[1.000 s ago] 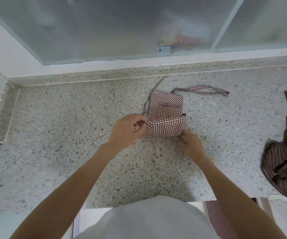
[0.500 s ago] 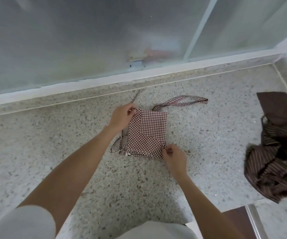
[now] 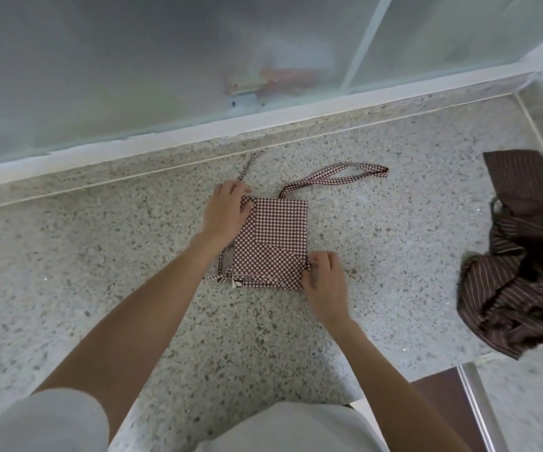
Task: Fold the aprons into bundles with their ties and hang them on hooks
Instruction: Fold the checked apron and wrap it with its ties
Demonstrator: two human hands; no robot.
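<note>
A red-and-white checked apron [image 3: 276, 233] lies folded into a flat rectangle on the speckled stone counter [image 3: 100, 256]. Its wide loop strap [image 3: 338, 176] trails out from the top right corner. A thin tie [image 3: 248, 165] runs off from the top left, and another tie [image 3: 219, 270] pokes out at the bottom left. My left hand [image 3: 227, 212] rests on the top left corner with fingers laid across the cloth. My right hand [image 3: 324, 277] pinches the bottom right edge with curled fingers.
A crumpled brown striped apron [image 3: 524, 265] lies in a heap at the counter's right end. Frosted glass panes [image 3: 165, 60] with a white sill run along the back. A dark brown panel [image 3: 439, 399] shows below the counter's front edge.
The raised fold has been laid flat into a rectangle. My left hand moved from the apron's left side up to its top left corner; my right hand stayed at the bottom right edge.
</note>
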